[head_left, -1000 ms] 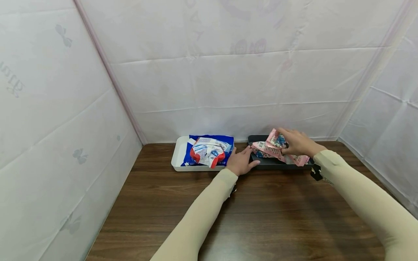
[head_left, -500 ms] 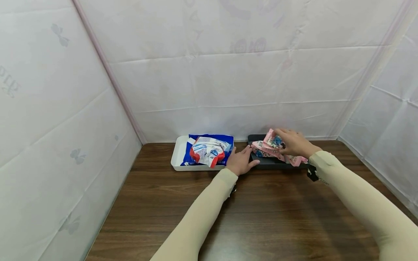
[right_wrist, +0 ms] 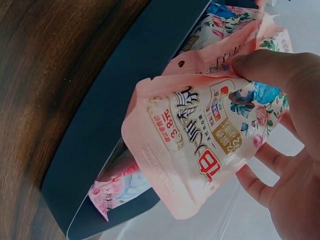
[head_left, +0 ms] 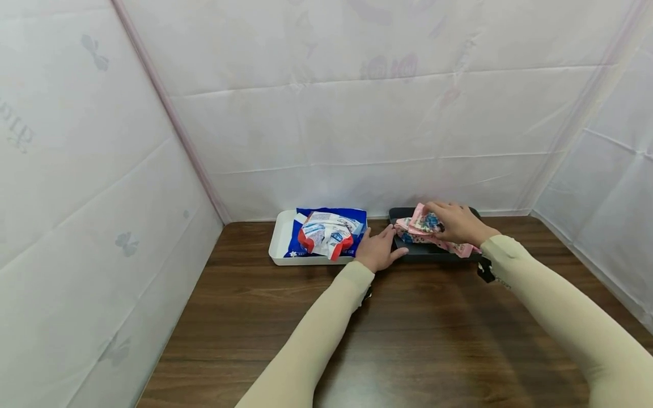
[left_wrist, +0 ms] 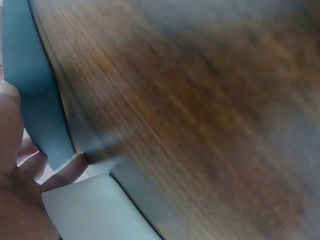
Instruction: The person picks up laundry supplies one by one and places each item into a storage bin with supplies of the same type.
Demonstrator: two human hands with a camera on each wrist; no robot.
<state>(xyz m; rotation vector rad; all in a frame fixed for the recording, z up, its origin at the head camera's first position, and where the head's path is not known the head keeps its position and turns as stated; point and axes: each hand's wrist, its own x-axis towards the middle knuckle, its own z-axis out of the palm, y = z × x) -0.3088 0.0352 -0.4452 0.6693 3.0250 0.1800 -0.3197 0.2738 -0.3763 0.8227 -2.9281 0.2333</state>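
My right hand (head_left: 457,222) pinches a pink floral pouch (right_wrist: 175,145) with printed lettering, thumb on one face. The pouch is over a black tray (head_left: 433,256) at the back right. More floral packets lie in that tray; one packet (right_wrist: 122,189) shows beneath the held one in the right wrist view. My left hand (head_left: 376,250) lies with spread fingers between the two trays, its fingertips at the black tray's left end. In the left wrist view, its fingers are beside the dark tray wall (left_wrist: 37,90) and the white tray's corner (left_wrist: 100,210).
Left of my left hand stands a white tray (head_left: 280,239). It holds a blue bag (head_left: 359,215) with a white, red and blue bag (head_left: 326,233) on top. Both trays sit on a brown wooden table (head_left: 245,317), close to the white cloth wall (head_left: 326,136) behind.
My right hand has moved slightly left with the pink pouch, which now sits a little lower over the other packets. My left hand has kept its place between the trays.
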